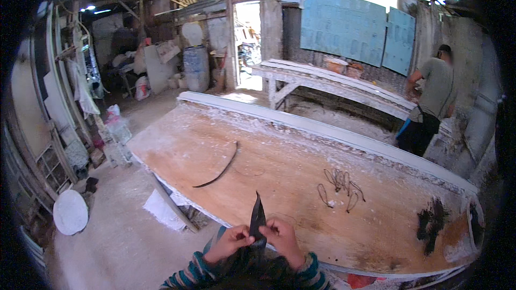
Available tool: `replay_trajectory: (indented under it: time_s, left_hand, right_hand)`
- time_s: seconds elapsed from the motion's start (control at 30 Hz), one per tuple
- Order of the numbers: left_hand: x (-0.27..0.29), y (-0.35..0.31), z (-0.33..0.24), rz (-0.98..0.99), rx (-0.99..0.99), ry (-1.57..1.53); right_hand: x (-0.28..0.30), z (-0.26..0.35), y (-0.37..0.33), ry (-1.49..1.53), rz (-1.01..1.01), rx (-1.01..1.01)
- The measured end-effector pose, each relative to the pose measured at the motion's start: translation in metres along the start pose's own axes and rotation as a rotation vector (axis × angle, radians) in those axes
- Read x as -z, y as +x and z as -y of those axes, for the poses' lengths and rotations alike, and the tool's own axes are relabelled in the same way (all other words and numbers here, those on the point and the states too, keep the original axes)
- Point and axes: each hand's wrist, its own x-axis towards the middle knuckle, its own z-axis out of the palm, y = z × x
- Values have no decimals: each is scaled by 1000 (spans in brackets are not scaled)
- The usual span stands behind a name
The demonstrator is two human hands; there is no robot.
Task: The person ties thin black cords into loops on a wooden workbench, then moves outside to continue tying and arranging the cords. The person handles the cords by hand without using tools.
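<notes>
Behind the held strip point(258, 216), a table point(290, 156) — band point(226, 169) left, loops point(338, 180) right atop — then bench point(333, 87).

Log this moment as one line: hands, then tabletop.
left hand: holding pointed black strip | right hand: holding same strip | table: curved dark strip, thin dark loops, black patch

Both forearms point(185, 275), in striped sleeves point(314, 274), come up from below and angle inward. The left hand point(231, 241) and right hand point(284, 239) are close together, fingers bent, each pinching with thumb and fingers.
</notes>
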Motion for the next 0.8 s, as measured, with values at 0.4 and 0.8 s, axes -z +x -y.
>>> replay_trajectory:
  time_s: [0.4, 0.8]
  left_hand:
    - [68, -67, -4, -298, 84, 2]
    - [242, -107, -70, -657, -52, -210]
  right_hand:
    - [-102, -52, -9, 62, 236, -115]
    - [-273, 23, 136, 49, 601, 88]
